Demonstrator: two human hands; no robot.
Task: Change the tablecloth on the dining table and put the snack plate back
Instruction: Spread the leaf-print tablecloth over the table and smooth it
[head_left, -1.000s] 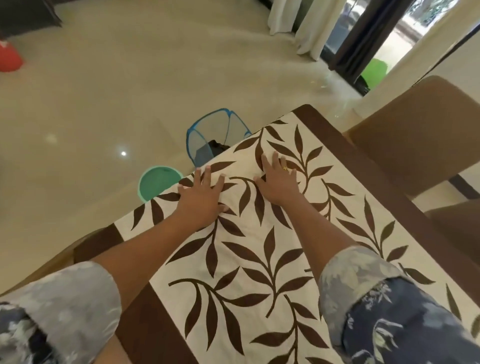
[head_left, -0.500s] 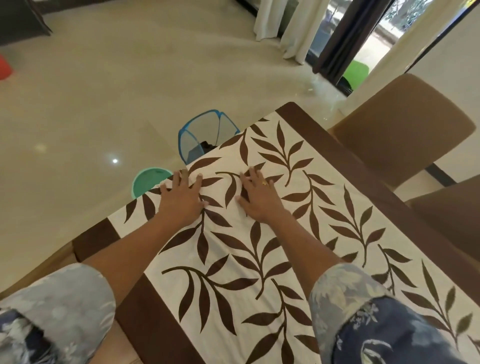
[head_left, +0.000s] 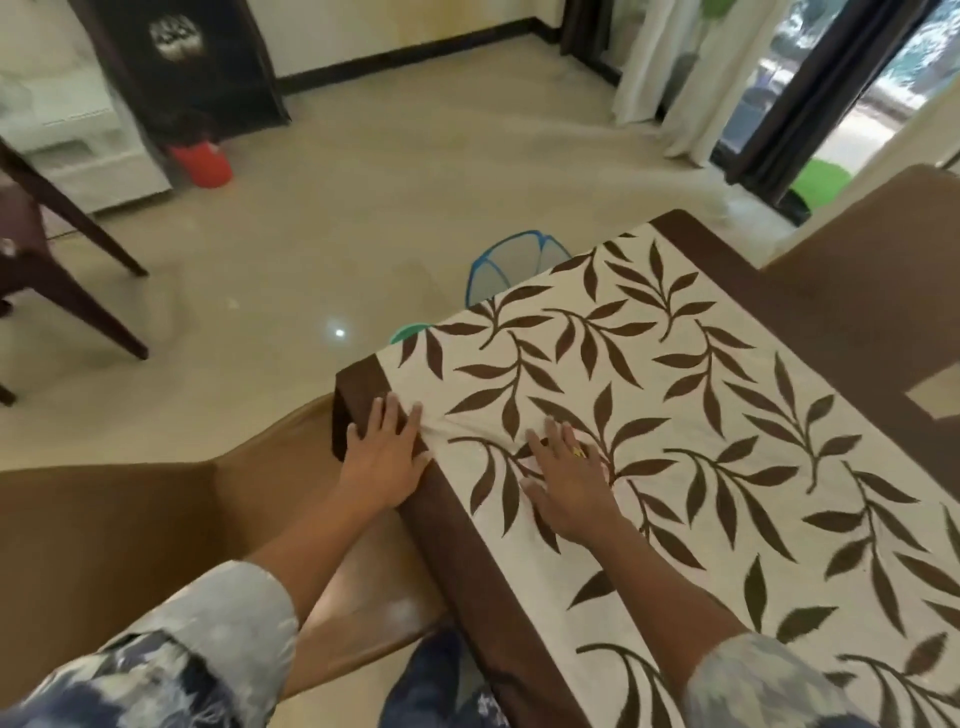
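With left hand (head_left: 387, 457) and right hand (head_left: 563, 478) flat and wide, gently push the tablecloth (head_left: 675, 415) bump toward the tabletop's corner.

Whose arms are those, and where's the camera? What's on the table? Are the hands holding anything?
Those are a person's own arms. The camera sits on their head, looking down, so you see what they see. A leaf-patterned tablecloth with a brown border covers it. The left hand lies flat on the border near the corner; the right hand lies flat on the leaves. Neither holds anything: they press the cloth. A blue mesh basket stands on the floor beyond.
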